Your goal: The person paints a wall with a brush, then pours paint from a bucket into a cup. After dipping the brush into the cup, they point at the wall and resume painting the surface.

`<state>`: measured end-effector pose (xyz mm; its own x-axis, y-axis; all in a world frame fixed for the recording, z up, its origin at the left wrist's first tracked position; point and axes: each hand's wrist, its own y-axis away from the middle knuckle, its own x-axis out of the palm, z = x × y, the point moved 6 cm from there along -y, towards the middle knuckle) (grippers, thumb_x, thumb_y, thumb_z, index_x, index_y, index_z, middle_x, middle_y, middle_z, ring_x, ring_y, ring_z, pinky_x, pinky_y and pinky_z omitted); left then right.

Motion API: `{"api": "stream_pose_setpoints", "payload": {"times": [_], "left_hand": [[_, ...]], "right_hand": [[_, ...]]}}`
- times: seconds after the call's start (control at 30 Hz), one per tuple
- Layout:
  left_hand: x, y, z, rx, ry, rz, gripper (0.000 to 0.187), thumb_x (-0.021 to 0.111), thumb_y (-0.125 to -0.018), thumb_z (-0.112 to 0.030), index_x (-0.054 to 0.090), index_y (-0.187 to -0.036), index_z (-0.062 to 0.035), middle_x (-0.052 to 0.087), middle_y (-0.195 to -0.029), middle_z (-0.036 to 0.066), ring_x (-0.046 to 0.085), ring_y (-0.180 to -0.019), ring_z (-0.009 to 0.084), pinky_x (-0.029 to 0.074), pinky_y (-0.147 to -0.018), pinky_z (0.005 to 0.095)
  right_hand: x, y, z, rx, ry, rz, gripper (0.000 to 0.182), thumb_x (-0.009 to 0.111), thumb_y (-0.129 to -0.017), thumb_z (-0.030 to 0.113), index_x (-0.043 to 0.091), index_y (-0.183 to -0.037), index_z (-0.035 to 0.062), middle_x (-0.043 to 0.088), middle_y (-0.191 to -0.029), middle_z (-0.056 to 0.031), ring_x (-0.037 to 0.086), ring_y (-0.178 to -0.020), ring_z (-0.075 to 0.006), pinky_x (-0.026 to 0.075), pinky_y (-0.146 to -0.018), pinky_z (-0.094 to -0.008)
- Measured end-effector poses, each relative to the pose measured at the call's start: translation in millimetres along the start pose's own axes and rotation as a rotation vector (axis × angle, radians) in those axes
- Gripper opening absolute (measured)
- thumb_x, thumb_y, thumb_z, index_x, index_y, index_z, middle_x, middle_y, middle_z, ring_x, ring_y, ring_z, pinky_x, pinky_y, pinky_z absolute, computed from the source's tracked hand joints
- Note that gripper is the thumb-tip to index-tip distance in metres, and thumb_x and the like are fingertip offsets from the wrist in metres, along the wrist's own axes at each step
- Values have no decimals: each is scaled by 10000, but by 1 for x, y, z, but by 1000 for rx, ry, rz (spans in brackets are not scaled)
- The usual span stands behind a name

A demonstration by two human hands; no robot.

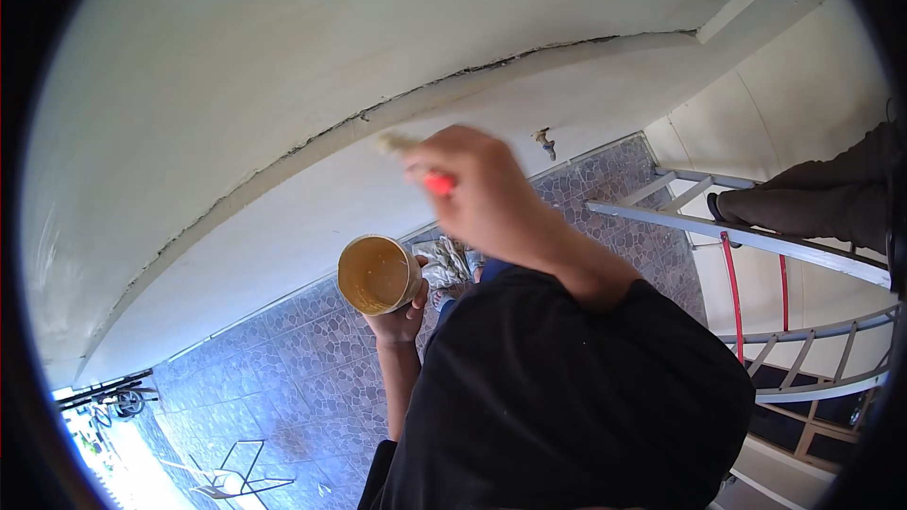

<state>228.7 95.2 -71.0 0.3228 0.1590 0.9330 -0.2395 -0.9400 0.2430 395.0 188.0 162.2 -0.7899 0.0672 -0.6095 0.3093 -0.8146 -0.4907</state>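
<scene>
My left hand (402, 319) is wrapped around the side of an open round tub (351, 263), its fingers showing at the right of the rim. Inside the tub is a tan, watery liquid, with yellowish smears on the wall. Higher up, my right hand (472, 184) is closed on a paintbrush (395, 142), smeared by motion. Pale bristles stick out past the fingers on the left, and a bit of red handle shows at the knuckles. Overlapping the brush tip in this view is the pale wall (340, 175), with a long dark crack (364, 116) above it.
A wall tap (545, 142) juts out beyond my right hand. At right stands a metal ladder (680, 217), with a person's legs (822, 191) on it. Stone-patterned tiles (312, 349) cover the floor. A folding chair frame (248, 472) sits at lower left.
</scene>
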Motion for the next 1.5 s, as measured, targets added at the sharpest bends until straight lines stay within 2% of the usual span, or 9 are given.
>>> {"api": "stream_pose_setpoints", "payload": {"times": [0.27, 0.47, 0.57, 0.8, 0.87, 1.27, 1.3, 1.4, 1.5], "left_hand": [[-7, 4, -1, 43, -31, -49, 655, 399, -1060, -583, 512, -1432, -56, 639, -1119, 353, 529, -495, 272, 393, -358, 250], [0, -3, 0, 53, -86, -76, 632, 377, -1060, -574, 550, -1381, -57, 654, -1124, 352, 522, -491, 255, 386, -364, 240], [-1, 1, -1, 83, -103, -80, 617, 383, -1060, -556, 557, -1363, -46, 650, -1112, 341, 518, -500, 258, 398, -376, 248], [6, 5, -5, 151, -143, -92, 628, 299, -1077, -546, 534, -1393, -57, 676, -1107, 312, 580, -560, 261, 420, -393, 254], [20, 5, -5, 98, -174, -218, 582, 290, -1073, -525, 602, -1254, -68, 695, -925, 150, 593, -545, 227, 362, -347, 249], [41, -35, -16, 119, -81, -63, 575, 287, -1077, -513, 595, -1305, -84, 706, -990, 144, 649, -621, 243, 423, -403, 292], [27, -41, -19, 117, -45, 69, 565, 304, -1082, -510, 592, -1298, -75, 699, -1014, 138, 702, -752, 251, 522, -493, 288], [34, -39, -32, 220, 54, -244, 609, 412, -1075, -514, 565, -1378, -8, 641, -1328, 299, 750, -918, 330, 652, -738, 363], [51, -41, -52, 237, -20, 72, 685, 397, -1072, -562, 546, -1401, 20, 614, -1373, 314, 717, -1108, 331, 656, -844, 374]], "right_hand": [[-81, 13, -64, 241, 521, -345, 101, 703, -881, -25, 734, -967, 16, 740, -921, -163, 719, -845, -331, 586, -783, -428], [-6, 1, -9, 2, 56, -78, 96, 737, -887, -2, 741, -978, 27, 746, -890, -148, 726, -815, -316, 572, -736, -377], [-23, 4, -10, 106, -191, -94, 107, 762, -946, 70, 759, -1022, -5, 792, -912, -123, 750, -795, -154, 561, -695, -283], [-28, 34, -75, 576, -790, -279, 147, 720, -983, 80, 711, -1062, -43, 737, -976, -107, 753, -831, -204, 666, -729, -360], [-25, 41, -77, 600, -1009, -338, 145, 703, -991, 89, 702, -1091, -16, 729, -978, -99, 753, -835, -212, 664, -728, -365], [-39, 52, -54, 473, -988, -456, 168, 643, -995, 28, 620, -1159, -2, 635, -1085, -93, 692, -939, -195, 673, -767, -412], [-48, 46, -49, 395, -984, -548, 181, 657, -987, 24, 618, -1157, -23, 642, -1068, -112, 701, -934, -203, 683, -768, -415], [-59, 48, -48, 294, -973, -615, 204, 666, -977, 14, 609, -1162, -47, 647, -1063, -140, 711, -943, -220, 694, -770, -419], [-57, 50, -51, 228, -973, -580, 206, 657, -972, 0, 605, -1165, -50, 644, -1086, -161, 711, -976, -237, 694, -771, -423]]}}
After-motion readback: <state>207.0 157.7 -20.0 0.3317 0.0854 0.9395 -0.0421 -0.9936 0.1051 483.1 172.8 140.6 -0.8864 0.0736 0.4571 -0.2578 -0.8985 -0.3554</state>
